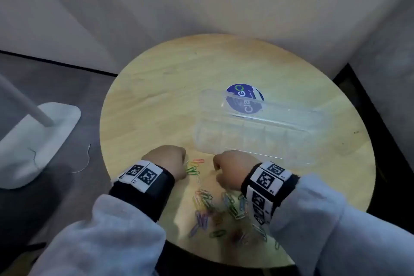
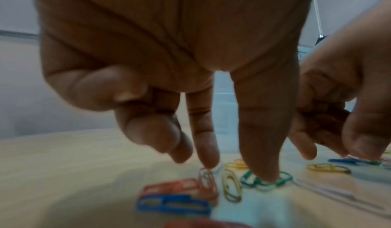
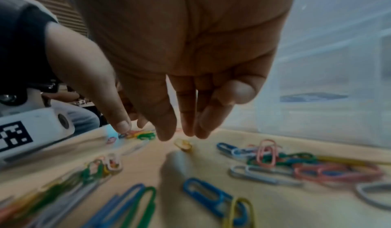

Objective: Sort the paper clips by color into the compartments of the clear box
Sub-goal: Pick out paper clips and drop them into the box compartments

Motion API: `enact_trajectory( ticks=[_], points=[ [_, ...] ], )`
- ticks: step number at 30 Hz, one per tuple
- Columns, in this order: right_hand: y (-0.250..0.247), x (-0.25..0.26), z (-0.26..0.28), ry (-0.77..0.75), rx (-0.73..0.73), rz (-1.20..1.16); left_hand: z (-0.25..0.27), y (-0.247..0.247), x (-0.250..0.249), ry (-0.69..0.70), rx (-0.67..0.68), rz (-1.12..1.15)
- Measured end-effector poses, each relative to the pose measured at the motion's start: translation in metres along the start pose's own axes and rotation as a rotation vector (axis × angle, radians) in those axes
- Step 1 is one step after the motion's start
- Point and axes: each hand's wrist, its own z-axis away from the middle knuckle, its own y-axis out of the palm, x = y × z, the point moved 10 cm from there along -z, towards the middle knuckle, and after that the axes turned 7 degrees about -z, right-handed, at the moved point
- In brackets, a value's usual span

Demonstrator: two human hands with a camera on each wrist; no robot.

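We see the paper clips (image 1: 208, 204) scattered loose on the round wooden table (image 1: 156, 101), mostly between and behind the two wrists, with a small cluster up front by the left hand (image 1: 167, 160). We judge them light, stiff, thin wire with a slick colored coating; they lie flat, so a fingertip pinch at one looped end, or a slide and tip-up, looks the best hold. Several overlap, so one may drag neighbors along.

In the left wrist view the left hand reaches down with fingers extended: the thumb tip (image 2: 266, 173) presses on a green clip (image 2: 264, 182), and the index tip touches a reddish clip (image 2: 208, 181) standing on edge. Nothing is lifted yet.

The right hand (image 1: 233, 169) hovers over the table with fingers pointing down and loosely together, just above a small yellow clip (image 3: 183, 144); we see no clip in it.

The clear box (image 1: 253, 139) sits just beyond the right hand, lid (image 1: 268, 105) hinged open toward the far side. Its compartments look empty, as far as we can tell through the blur. A round blue sticker (image 1: 244, 98) shows through the lid.
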Motion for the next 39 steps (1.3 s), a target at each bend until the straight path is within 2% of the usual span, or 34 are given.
enact_trajectory(
  ticks=[7,12,18,20,22,24,26,29,32,36,39],
  points=[
    [0.01,-0.003,-0.017,0.029,0.009,-0.043,-0.015,0.013,0.002,0.012,0.049,0.019],
    [0.012,0.003,-0.01,-0.005,0.019,-0.093,-0.012,0.014,0.007,-0.003,0.072,0.054],
    [-0.002,0.009,-0.004,-0.042,-0.071,-0.506,-0.001,0.008,0.013,0.042,0.097,0.291],
    [0.002,0.009,-0.005,0.011,-0.047,-0.711,0.005,-0.007,0.023,0.058,0.035,0.373],
    [0.01,0.013,-0.006,0.051,0.015,-0.816,0.011,-0.023,0.04,0.058,-0.044,0.506],
    [0.009,0.018,-0.009,0.05,0.019,-0.776,0.015,-0.03,0.058,0.042,-0.074,0.714],
    [0.0,0.023,-0.012,0.027,-0.046,-0.623,0.017,-0.029,0.071,0.014,-0.081,0.876],
    [-0.005,0.034,-0.021,-0.016,-0.1,-0.332,0.017,-0.022,0.07,-0.005,-0.013,0.977],
    [0.0,0.04,-0.032,-0.02,-0.092,-0.125,0.017,-0.015,0.062,-0.031,0.052,1.067],
    [0.005,0.045,-0.045,-0.04,-0.096,0.021,0.017,-0.008,0.051,-0.06,0.111,1.118],
    [0.01,0.047,-0.05,-0.055,-0.076,0.044,0.018,0.001,0.039,-0.077,0.191,0.925]
  ],
)
